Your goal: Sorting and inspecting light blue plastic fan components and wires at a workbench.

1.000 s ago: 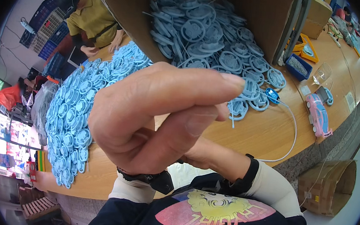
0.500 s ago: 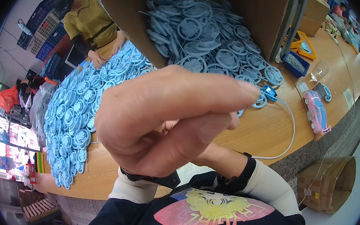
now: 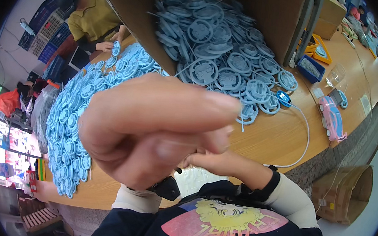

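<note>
My left hand [image 3: 151, 128] is raised very close to the camera, blurred, with its fingers curled and the thumb pressed toward the index finger. Whatever lies inside the closed fingers, if anything, is hidden. Below and behind it is my right hand [image 3: 210, 161], whose fingers are mostly covered by the left. Beyond my hands, light-blue round plastic parts with thin stems fill a tipped cardboard box [image 3: 283, 18] and spill onto the wooden table [image 3: 264, 141]. A larger pile of the same blue parts [image 3: 72, 125] spreads at the left.
Across the table, a person in a yellow-green shirt [image 3: 94, 15] handles a blue part. At the right are a blue bin [image 3: 310, 68], a pink-and-blue toy car [image 3: 331, 118] and a small blue device [image 3: 283, 98] on a white cable. A cardboard box [image 3: 341, 194] stands on the floor.
My left hand has shifted left and slightly down, uncovering more blue parts and more of my right hand. Across the table, the other person's hands have lifted with a blue part.
</note>
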A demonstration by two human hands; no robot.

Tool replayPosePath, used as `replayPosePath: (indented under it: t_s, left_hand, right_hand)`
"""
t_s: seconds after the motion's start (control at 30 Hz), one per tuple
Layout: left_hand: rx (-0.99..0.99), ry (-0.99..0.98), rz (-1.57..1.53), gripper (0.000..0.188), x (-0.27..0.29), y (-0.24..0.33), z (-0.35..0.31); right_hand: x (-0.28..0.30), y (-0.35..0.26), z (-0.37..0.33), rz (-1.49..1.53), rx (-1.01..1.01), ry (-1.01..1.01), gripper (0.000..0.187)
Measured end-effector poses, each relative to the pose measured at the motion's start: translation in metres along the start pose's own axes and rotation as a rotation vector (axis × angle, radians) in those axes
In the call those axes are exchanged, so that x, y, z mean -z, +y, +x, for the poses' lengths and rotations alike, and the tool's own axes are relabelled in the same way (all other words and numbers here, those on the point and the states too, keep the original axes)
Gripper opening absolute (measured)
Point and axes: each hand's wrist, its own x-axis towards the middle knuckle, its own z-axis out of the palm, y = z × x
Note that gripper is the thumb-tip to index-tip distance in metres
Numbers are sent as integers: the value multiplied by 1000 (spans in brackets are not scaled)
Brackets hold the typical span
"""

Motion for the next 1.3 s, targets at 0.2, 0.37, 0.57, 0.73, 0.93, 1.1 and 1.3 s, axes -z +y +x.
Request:
replayPosePath:
  t_s: [0.2, 0.37, 0.57, 0.73, 0.93, 1.1, 1.3]
  left_hand:
    - [87, 19, -182, 32, 3, 9, 3]
    - [82, -16, -215, 29, -3, 4, 3]
    - [110, -37, -248, 28, -13, 3, 5]
    - [67, -30, -260, 28, -17, 1, 8]
    - [91, 37, -283, 27, -21, 0, 3]
    - [185, 60, -217, 27, -21, 9, 2]
    - [120, 135, -301, 26, -22, -9, 3]
  right_hand:
    - [-13, 0, -5, -126, 133, -34, 31]
    - [-7, 6, 2, 19, 137, 59, 18]
    - [-3, 12, 16, 87, 117, -29, 23]
    - [-3, 17, 18, 295, -54, 8, 28]
    - [-10, 14, 26, 284, -121, 8, 25]
    - [-18, 10, 28, 138, -20, 51, 24]
    - [-20, 2, 19, -145, 106, 162, 21]
